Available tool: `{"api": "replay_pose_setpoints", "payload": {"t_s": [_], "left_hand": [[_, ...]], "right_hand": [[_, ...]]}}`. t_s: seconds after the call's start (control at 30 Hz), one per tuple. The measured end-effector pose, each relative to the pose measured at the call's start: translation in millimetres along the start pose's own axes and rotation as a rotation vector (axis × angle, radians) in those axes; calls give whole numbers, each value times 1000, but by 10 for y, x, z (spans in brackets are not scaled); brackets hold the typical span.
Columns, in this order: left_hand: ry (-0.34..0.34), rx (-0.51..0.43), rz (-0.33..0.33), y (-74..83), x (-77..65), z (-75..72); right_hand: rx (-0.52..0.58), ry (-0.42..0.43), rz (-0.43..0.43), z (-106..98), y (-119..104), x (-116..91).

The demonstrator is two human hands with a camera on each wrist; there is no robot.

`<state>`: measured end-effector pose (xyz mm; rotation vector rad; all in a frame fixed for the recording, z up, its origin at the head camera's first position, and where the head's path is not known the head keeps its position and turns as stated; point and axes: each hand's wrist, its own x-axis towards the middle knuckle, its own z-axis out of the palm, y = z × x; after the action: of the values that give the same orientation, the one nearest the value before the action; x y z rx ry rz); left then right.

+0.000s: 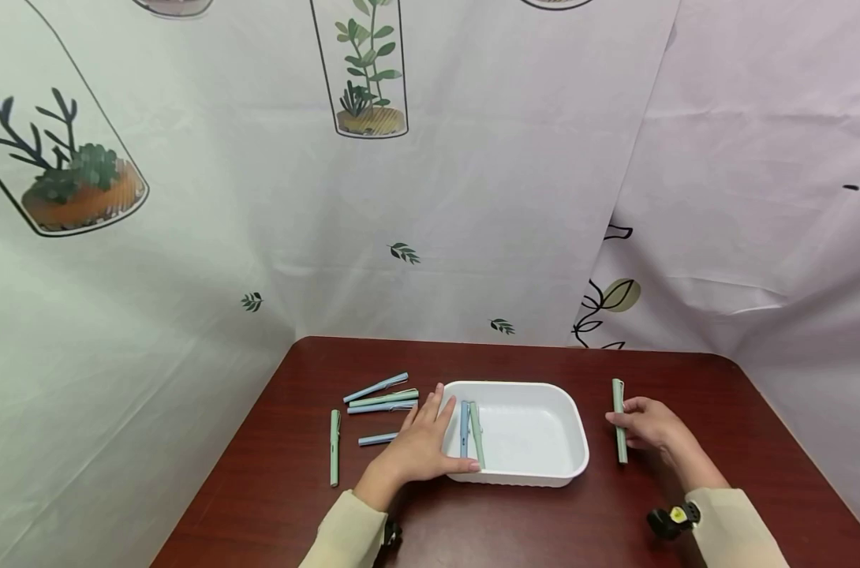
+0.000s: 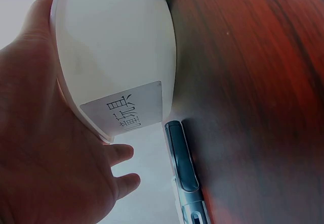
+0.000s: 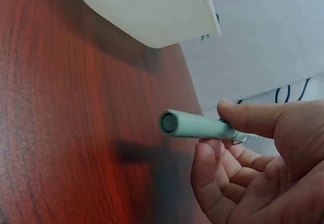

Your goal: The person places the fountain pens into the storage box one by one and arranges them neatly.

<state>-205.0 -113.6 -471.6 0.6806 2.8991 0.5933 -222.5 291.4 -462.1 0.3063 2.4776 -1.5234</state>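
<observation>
My left hand [image 1: 419, 446] rests with fairly straight fingers at the left end of a white plastic tray [image 1: 536, 477], its thumb lying over the front rim. Inside, at that end, a blue pen [image 1: 464, 430] and a green pen [image 1: 476, 434] lie side by side. To the right of the tray, my right hand [image 1: 653, 426] pinches another green pen [image 1: 618, 394] between thumb and fingers. In the right wrist view this pen [image 3: 197, 125] is above the table, its round end towards the camera. Below the left hand, a blue pen [image 2: 182, 158] lies beside the tray.
Left of the tray lie several loose pens: a blue one [image 1: 375, 387], a green one [image 1: 383, 397], a blue one [image 1: 380, 407], and a green one [image 1: 334, 450] set apart. The reddish-brown table [image 1: 529, 525] meets a printed cloth [image 1: 473, 237] behind.
</observation>
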Motion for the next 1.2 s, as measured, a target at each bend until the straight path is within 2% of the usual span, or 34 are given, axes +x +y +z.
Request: {"api": "replay_pose_setpoints", "payload": {"t_s": [0.33, 0.63, 1.07, 1.2], "left_hand": [[3, 8, 2, 4, 15, -2], [-6, 8, -6, 4, 15, -5], [-11, 4, -10, 8, 13, -15], [-8, 1, -10, 3, 12, -13]], "right_hand": [[43, -62, -19, -52, -65, -86], [43, -159, -113, -34, -104, -126], [34, -118, -88, 78, -262, -205], [68, -120, -91, 127, -287, -218]]}}
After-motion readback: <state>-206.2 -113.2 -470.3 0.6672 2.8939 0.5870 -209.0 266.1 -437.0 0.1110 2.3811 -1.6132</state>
